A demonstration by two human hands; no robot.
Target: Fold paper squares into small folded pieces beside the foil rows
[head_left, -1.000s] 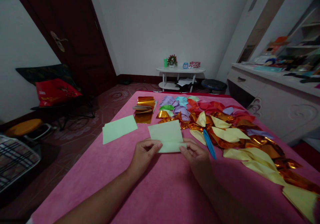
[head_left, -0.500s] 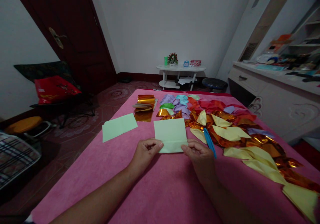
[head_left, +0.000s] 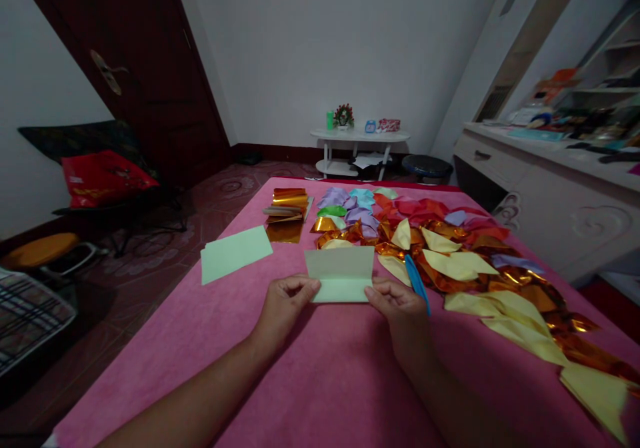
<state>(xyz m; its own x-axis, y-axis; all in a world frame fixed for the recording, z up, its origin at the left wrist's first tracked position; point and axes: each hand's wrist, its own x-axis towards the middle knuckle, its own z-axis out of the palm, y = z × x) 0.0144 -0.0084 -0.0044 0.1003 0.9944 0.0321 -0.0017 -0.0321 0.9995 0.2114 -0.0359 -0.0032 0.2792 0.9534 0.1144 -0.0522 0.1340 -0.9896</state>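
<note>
A pale green sheet of paper [head_left: 343,291] is held between my hands just over the pink tablecloth [head_left: 320,381]. It is creased across its width, with the far part tilted up from the near strip. My left hand [head_left: 290,305] pinches its left edge between thumb and fingers. At the right edge, my right hand [head_left: 400,307] grips it the same way. More pale green sheets [head_left: 236,255] lie flat to the left. Close beyond my right hand lies a blue, slim object [head_left: 417,283], whose kind I cannot make out.
A stack of gold foil sheets [head_left: 286,218] lies at the table's far left. Folded yellow papers [head_left: 463,265], crumpled gold foil [head_left: 533,288] and purple pieces [head_left: 363,220] spread across the right side. Beyond stands a low white table [head_left: 360,136]; a white cabinet [head_left: 540,188] is at right.
The far part of the green paper has gone from lying nearly flat to tilting upward along the crease. Both hands keep their pinch at its edges. The view has shifted slightly.
</note>
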